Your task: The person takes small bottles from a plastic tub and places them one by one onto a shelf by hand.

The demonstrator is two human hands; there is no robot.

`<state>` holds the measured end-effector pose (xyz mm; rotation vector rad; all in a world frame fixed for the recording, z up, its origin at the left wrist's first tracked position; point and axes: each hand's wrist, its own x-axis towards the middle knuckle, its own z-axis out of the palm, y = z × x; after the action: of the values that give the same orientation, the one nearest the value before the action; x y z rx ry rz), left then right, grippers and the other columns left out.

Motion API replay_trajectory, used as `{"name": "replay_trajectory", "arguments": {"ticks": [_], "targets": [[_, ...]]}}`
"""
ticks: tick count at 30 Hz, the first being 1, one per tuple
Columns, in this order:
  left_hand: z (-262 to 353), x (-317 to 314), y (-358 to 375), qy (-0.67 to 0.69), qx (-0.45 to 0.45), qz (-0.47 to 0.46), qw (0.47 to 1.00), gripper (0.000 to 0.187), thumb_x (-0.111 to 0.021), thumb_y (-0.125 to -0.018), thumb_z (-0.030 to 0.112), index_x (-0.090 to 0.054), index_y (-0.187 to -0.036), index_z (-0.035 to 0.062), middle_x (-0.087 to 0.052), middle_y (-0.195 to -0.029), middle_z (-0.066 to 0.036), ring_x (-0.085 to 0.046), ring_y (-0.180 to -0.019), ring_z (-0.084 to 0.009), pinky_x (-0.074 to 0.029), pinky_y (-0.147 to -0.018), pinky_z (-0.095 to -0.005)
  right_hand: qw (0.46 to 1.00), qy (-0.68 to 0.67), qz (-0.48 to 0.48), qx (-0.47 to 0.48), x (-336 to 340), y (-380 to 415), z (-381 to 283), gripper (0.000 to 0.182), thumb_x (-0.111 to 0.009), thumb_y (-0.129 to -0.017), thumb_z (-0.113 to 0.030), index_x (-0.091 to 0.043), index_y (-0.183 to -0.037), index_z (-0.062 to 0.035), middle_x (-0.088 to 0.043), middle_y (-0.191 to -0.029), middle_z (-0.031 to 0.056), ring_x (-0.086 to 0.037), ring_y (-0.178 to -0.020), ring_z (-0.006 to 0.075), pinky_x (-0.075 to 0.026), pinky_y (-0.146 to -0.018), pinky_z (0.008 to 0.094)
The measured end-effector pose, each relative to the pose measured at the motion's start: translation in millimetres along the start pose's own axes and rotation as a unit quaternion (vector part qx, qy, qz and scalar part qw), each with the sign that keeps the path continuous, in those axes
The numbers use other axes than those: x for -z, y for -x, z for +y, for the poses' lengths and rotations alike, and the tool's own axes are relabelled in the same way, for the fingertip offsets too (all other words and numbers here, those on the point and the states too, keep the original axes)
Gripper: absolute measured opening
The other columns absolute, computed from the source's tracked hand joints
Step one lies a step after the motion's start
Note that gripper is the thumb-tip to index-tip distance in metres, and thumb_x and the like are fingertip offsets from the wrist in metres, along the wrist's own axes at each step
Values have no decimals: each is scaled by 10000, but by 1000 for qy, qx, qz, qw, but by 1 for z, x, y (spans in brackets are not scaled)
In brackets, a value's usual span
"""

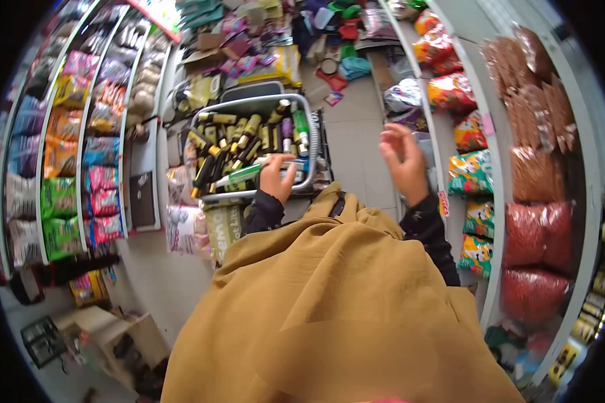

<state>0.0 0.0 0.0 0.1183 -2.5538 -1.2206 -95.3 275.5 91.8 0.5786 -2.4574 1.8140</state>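
A grey rectangular basket [310, 114] in front of me holds several dark bottles with gold bands [249, 131], along with a purple one and green ones. My left hand [277, 176] is over the basket's near edge, its fingers at the end of a green and white tube [240, 176] that lies slanted across the bottles. Whether the fingers grip the tube is hard to tell. To the right of the basket, my right hand [405, 160] is raised above the floor, fingers apart and holding nothing.
Shelves of bagged goods [104, 151] run along the left. On the right, shelves carry colourful packets [470, 171] and red bags [534, 292]. Mixed packages [249, 40] are piled beyond the basket on the tiled floor [353, 144]. A wooden box [124, 342] stands at lower left.
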Motion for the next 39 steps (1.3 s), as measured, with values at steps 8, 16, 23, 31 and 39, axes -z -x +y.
{"name": "replay_trajectory", "arguments": {"ticks": [8,16,23,31,39], "targets": [[-57,-9,37,-42,99,0,994,249,-634,-786,101,-607,-1022,26,-620,-965,-174,-609,-893,-339,-477,-803,-404,971,9,-232,-50,-131,15,68,388,-610,-838,-79,-502,-1210,-50,-585,-1052,151,-594,-974,266,-481,-855,347],[-139,-43,-35,-44,83,31,995,344,-674,-729,124,-583,-1054,61,-593,-936,-184,-589,-891,-354,-471,-783,-419,949,72,-305,-1,-154,17,78,437,-622,-835,-70,-487,-1250,-41,-571,-1116,164,-574,-1037,290,-451,-924,366],[-83,-69,-58,-128,113,-143,975,412,-713,-670,97,-533,-1040,81,-561,-983,-159,-571,-956,-357,-475,-799,-423,952,46,-295,-67,-151,5,80,410,-608,-841,-53,-493,-1234,-44,-571,-1098,158,-582,-1021,267,-465,-904,351],[-103,-90,-49,-59,108,-52,991,495,-710,-639,33,-489,-1079,83,-529,-1057,-156,-569,-949,-360,-477,-799,-426,945,29,-312,-93,-148,4,81,393,-589,-855,-44,-491,-1235,-41,-594,-1024,144,-617,-920,230,-503,-837,326],[-121,-109,-44,43,121,31,991,407,-686,-643,90,-537,-1022,99,-567,-989,-165,-558,-959,-364,-471,-814,-400,948,13,-303,-95,-133,6,74,370,-576,-870,-48,-493,-1231,-37,-610,-974,128,-622,-874,202,-509,-810,315]]}}
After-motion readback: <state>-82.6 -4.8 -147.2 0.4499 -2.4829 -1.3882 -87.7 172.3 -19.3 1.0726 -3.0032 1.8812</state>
